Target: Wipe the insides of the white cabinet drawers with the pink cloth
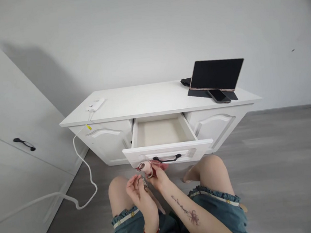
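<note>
Pinching a pink watch [147, 167], strap running up-down, is seen of the right grip [156, 176]; the left grip [137, 190] pinches its lower end.

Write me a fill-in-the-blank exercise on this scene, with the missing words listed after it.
1. The drawer of the white cabinet stands ____.
2. The right hand holds a small ____-coloured item just below the drawer's black handle.
3. On the cabinet top, a phone lies in front of a dark ____.
4. The left hand wears a ____ cord at the wrist.

Missing words: open; pink; tablet; red
</note>
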